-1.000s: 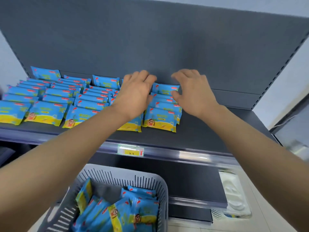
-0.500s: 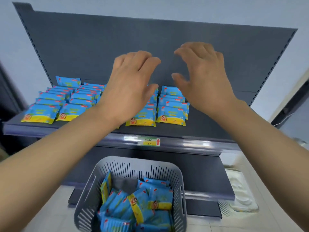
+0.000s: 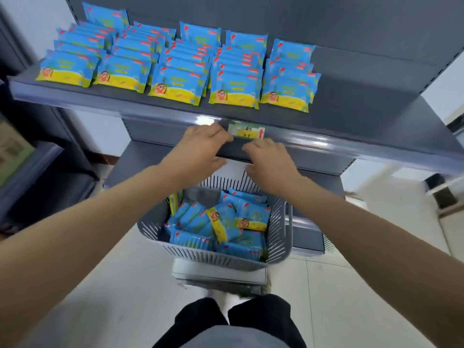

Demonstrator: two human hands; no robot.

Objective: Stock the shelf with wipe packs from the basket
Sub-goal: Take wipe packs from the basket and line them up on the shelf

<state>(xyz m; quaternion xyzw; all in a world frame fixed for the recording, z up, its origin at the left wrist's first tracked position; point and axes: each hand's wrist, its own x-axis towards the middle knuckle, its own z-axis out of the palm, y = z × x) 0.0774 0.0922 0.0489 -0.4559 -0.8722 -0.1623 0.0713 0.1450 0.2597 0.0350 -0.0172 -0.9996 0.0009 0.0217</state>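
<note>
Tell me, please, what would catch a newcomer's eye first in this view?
The bright blue-and-yellow wipe packs stand out first, lined in five rows on the upper shelf. Below it, a grey basket holds a jumbled heap of more packs, and the empty left hand and right hand hover between shelf and basket.

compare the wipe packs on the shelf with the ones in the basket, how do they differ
Shelf packs lie in five tidy overlapping rows; basket packs are a loose jumble. Shelf packs all face the same way; some basket packs tilt or stand on edge. Shelf packs sit on the shelf, basket packs lower down in the grey basket. Both have the same blue and yellow wrapper.
</note>
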